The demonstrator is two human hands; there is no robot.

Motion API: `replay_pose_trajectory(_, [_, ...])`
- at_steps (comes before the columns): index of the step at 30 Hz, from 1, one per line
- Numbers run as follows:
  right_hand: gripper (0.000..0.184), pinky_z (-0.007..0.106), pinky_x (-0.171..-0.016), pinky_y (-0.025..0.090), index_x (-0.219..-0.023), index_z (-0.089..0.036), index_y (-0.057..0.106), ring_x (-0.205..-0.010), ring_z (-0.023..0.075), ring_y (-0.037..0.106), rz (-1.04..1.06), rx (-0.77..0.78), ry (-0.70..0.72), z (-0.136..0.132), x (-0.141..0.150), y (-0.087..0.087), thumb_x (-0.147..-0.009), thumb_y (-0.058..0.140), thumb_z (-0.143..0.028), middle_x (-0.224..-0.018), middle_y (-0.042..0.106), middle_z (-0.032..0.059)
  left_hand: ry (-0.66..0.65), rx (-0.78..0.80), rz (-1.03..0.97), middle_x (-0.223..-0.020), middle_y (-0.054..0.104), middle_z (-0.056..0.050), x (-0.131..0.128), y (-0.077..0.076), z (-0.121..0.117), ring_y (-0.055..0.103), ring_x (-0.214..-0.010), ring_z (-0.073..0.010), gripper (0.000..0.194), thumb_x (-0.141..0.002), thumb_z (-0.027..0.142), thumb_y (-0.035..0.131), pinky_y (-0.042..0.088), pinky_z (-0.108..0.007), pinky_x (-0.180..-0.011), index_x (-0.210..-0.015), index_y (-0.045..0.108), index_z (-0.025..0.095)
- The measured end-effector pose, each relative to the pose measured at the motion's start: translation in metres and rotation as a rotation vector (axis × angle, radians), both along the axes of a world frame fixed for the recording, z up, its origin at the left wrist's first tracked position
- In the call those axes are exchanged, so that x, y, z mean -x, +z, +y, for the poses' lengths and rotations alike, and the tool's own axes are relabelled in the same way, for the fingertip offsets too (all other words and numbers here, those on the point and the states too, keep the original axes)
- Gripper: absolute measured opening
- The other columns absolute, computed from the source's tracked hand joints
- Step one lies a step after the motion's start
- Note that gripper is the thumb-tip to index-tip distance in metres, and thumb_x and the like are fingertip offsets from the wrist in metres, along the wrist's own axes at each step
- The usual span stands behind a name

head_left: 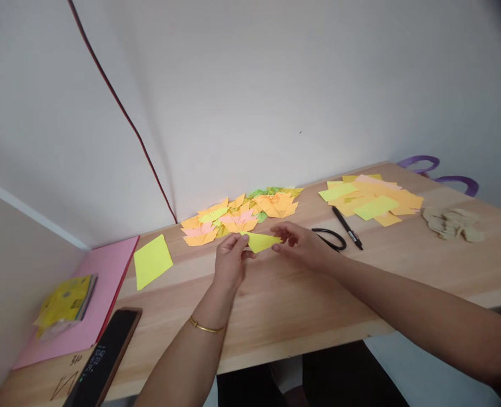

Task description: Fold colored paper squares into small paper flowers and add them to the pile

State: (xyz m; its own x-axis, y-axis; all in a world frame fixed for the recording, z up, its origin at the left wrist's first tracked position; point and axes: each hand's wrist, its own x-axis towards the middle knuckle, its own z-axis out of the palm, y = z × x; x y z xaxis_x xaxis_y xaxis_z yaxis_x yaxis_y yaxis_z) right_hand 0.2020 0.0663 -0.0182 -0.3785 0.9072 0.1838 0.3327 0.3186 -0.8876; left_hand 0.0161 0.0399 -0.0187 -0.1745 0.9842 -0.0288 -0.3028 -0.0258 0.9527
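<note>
A yellow piece of paper (260,242), folded to a triangle, is held a little above the wooden table (284,305). My left hand (232,255) pinches its left corner between thumb and fingers. At the opposite corner is my right hand (297,244), thumb and fingers curled around the tip. Just behind the hands lies a heap of folded paper animal faces (237,217) in orange, pink, yellow and green, some with small drawn dots. A flat yellow sheet (152,261) rests to the left of my left hand.
Right of my hands are a black ring-shaped item (332,238), a black pen (347,228), a pile of loose coloured papers (373,198) and a crumpled beige cloth (453,224). Purple handles (457,182) show at the far edge. At left lie a phone (106,356), pink board (110,260) and yellow packet (66,302).
</note>
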Motion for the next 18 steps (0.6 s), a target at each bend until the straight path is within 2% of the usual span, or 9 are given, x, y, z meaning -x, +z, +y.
replay_pose_trajectory(2, [0.028,0.025,-0.058,0.038,-0.086,-0.018,0.061,-0.065,0.0119,0.047,-0.010,0.012,0.069,-0.0002,-0.0007,0.0010,-0.077,0.056,-0.044,-0.074,0.056,0.0012,-0.022,0.001,-0.003,-0.067,0.056,-0.001,-0.0032,-0.0011,-0.0019,0.053,-0.056,-0.0088,0.022,-0.066,0.033,0.070,0.042,-0.020,-0.046,-0.066,0.060,0.013])
replay_pose_trajectory(5, [0.029,0.024,-0.054,0.034,-0.074,-0.017,0.059,-0.059,0.0104,0.043,-0.006,0.028,0.073,-0.0025,-0.0021,0.0032,-0.079,0.052,-0.045,-0.064,0.049,-0.0011,-0.052,-0.013,0.005,-0.067,0.057,0.000,-0.0046,-0.0040,-0.0034,0.051,-0.054,-0.0075,0.021,-0.067,0.032,0.070,0.040,-0.019,-0.046,-0.070,0.060,0.015])
replay_pose_trajectory(8, [0.029,0.024,-0.054,0.034,-0.074,-0.017,0.059,-0.060,0.0105,0.043,-0.002,0.068,0.083,-0.0042,-0.0033,0.0068,-0.078,0.053,-0.045,-0.065,0.050,-0.0007,-0.066,-0.030,0.048,-0.066,0.056,0.002,-0.0034,-0.0061,-0.0038,0.049,-0.053,-0.0062,0.021,-0.068,0.033,0.070,0.039,-0.019,-0.048,-0.071,0.060,0.016])
replay_pose_trajectory(11, [0.028,0.024,-0.056,0.036,-0.074,-0.016,0.060,-0.062,0.0114,0.046,-0.006,0.117,0.097,-0.0040,-0.0038,0.0092,-0.077,0.053,-0.044,-0.067,0.054,0.0005,-0.038,-0.029,0.070,-0.061,0.053,0.002,-0.0026,-0.0053,-0.0039,0.048,-0.053,-0.0063,0.024,-0.070,0.036,0.068,0.038,-0.019,-0.050,-0.064,0.057,0.015])
replay_pose_trajectory(15, [0.030,0.025,-0.057,0.038,-0.074,-0.017,0.061,-0.063,0.0124,0.050,-0.033,0.192,0.094,-0.0011,-0.0041,0.0066,-0.078,0.051,-0.045,-0.071,0.059,0.0021,0.014,0.002,-0.004,-0.057,0.050,0.003,-0.0035,-0.0010,-0.0035,0.046,-0.051,-0.0070,0.028,-0.067,0.038,0.069,0.036,-0.020,-0.048,-0.060,0.055,0.015])
replay_pose_trajectory(18, [0.031,0.025,-0.056,0.037,-0.074,-0.017,0.061,-0.062,0.0122,0.050,-0.041,0.196,0.082,0.0003,-0.0044,0.0039,-0.077,0.050,-0.046,-0.072,0.061,0.0023,0.031,0.020,-0.036,-0.059,0.053,0.001,-0.0048,-0.0004,-0.0032,0.049,-0.052,-0.0084,0.030,-0.068,0.042,0.067,0.038,-0.021,-0.049,-0.063,0.056,0.015])
